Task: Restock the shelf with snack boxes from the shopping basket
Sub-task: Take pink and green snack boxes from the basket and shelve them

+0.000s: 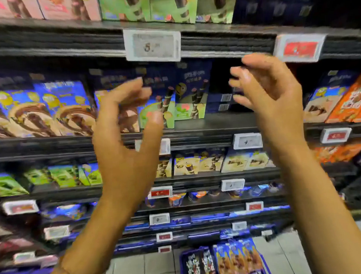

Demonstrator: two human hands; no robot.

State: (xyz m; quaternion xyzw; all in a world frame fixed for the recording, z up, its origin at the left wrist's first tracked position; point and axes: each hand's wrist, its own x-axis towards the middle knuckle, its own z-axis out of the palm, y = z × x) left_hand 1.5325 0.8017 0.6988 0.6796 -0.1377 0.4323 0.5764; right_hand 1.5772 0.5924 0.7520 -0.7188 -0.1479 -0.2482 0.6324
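Observation:
Both my hands are raised in front of the second shelf (206, 123), and neither holds anything. My left hand (126, 128) has loosely spread fingers in front of a dark blue and green snack box (161, 99). Beside it stands a second such box (193, 92). My right hand (267, 94) hovers with relaxed, slightly bent fingers in front of a dark gap (222, 76) on the shelf. The blue shopping basket (265, 265) stands on the floor at the bottom, with several upright snack boxes (234, 261) in it.
Rows of boxes fill the shelves: blue and brown ones (42, 109) to the left, orange ones (355, 97) to the right, green ones (163, 2) above. Price tags (153, 45) line the shelf edges. The floor is grey tile (143, 271).

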